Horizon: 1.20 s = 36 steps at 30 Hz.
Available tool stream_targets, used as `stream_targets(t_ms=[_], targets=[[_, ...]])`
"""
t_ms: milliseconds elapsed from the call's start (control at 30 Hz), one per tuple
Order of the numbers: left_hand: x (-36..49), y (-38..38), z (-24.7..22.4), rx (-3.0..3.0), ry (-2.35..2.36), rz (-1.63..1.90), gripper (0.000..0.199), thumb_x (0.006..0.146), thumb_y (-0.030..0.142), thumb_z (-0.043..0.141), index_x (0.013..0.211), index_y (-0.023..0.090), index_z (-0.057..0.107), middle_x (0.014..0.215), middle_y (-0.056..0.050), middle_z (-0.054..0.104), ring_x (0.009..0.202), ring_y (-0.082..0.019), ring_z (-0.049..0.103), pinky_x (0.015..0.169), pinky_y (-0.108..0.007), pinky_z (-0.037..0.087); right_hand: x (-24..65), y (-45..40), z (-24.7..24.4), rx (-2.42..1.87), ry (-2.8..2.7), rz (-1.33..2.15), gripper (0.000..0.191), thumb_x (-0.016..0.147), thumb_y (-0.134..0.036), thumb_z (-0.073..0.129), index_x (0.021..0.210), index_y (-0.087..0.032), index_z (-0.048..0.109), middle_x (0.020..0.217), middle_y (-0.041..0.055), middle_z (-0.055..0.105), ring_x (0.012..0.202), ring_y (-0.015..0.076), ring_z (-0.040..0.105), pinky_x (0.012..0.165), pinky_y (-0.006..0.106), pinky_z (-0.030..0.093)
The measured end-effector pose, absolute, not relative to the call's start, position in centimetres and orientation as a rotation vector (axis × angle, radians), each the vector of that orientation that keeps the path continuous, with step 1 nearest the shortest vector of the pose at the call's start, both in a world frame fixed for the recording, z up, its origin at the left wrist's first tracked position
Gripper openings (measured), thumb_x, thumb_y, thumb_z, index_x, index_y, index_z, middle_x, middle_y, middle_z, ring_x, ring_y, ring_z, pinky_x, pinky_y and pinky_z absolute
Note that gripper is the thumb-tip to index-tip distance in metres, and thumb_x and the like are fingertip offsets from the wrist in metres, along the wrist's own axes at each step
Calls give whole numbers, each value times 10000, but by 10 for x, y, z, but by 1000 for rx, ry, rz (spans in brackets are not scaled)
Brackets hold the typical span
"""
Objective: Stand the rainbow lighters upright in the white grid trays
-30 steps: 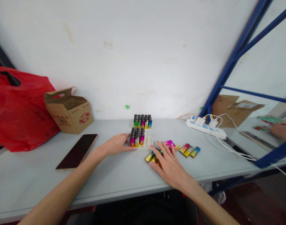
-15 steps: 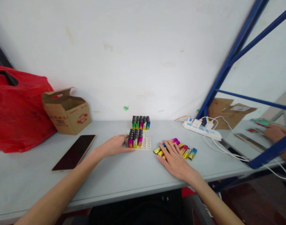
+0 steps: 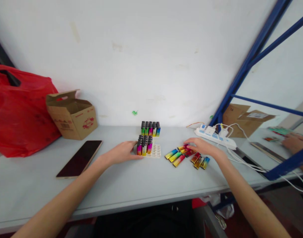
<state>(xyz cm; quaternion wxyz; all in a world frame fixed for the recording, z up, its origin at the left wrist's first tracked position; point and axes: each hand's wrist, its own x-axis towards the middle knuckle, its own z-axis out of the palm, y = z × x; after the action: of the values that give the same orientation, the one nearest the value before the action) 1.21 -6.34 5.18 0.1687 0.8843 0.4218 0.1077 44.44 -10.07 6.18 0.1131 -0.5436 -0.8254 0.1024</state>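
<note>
Upright lighters with black tops and shiny coloured bodies fill the left part of a white tray; round holes show in its right part. My left hand grips the tray's left end, thumb along the front and fingers behind. To the right, loose colourful lighters lie on their sides in a spread group. My right hand reaches over the back of this group, its fingertips closed on a reddish lighter. Its fingers partly hide that lighter.
Behind the tray stands another block of upright lighters. A dark phone, an open cardboard box and a red bag are at left. A power strip with white cables and a blue metal frame are at right.
My right hand has lifted off the flat pile and moved right and back, fingers now bent onto one lighter. The loose lighters are more spread out. My left hand stays at the tray.
</note>
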Motion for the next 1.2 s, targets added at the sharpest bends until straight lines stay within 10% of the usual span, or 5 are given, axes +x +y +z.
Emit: stream_targets(t_ms=[633,800,967,1200], targets=[[14,-66,54,2548,1209,315,618,788,710,641,1114,186,673,1049,-97,743,922,-292,686,790,-342,506,360,-68,94,-861,-1343,1028,382,831,-556,736,963,-217,617,933,37,720,835,182,690,846,392,562],[15,-69,58,2565,1225,287,615,802,718,624,1094,178,661,1036,-107,735,913,-298,682,771,-348,505,304,-68,94,-769,-1313,1231,422,826,-596,719,1008,-260,540,674,-91,496,527,82,473,567,240,487],[14,-69,56,2552,1159,328,561,822,679,635,1117,201,654,1072,-90,737,926,-285,690,770,-336,506,268,-68,59,-932,-1342,1173,512,852,-741,564,856,-232,503,580,-111,304,432,65,184,395,196,155],[14,-67,53,2504,1169,347,593,791,670,675,1153,201,665,1129,-101,743,993,-297,691,882,-346,508,265,-78,35,-1132,-1544,725,558,894,-698,497,611,-228,395,544,-55,343,517,105,305,487,256,243]])
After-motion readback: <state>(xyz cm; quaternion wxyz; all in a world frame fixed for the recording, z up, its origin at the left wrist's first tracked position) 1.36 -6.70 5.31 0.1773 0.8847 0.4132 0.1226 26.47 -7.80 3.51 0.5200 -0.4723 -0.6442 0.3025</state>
